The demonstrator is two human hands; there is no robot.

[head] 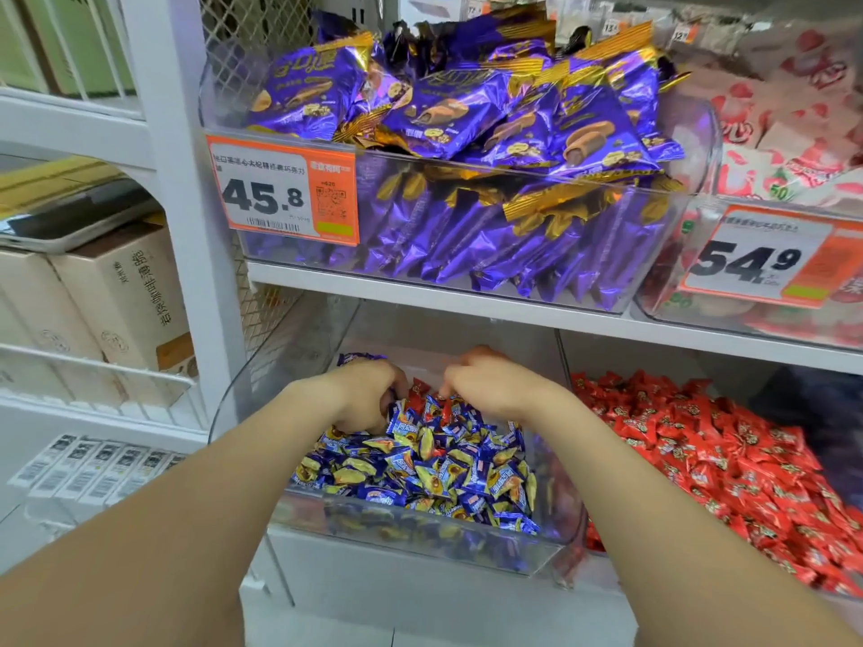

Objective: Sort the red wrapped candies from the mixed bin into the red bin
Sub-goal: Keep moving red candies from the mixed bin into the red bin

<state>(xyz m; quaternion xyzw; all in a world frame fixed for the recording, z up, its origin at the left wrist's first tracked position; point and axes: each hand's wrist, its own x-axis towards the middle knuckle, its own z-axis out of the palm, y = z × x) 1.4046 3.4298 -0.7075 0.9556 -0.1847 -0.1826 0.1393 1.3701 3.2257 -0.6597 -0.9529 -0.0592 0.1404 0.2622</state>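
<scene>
Left hand (369, 395), right hand (486, 384): fingers curled into mixed bin (299, 347) rear, holds unseen. Risk: you drag blue candies (434, 464) along with red candy (419, 389).

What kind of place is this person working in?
Most likely a shop's candy aisle: clear bins heaped with wrapped candies sit on white shelves, and orange price tags reading 45.8 and 54.9 hang on the upper ones.

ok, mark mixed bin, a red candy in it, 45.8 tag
mixed bin (373, 530): head view, clear front wall
red candy (418, 389): head view, wrapper
45.8 tag (261, 198): head view, white panel
</scene>
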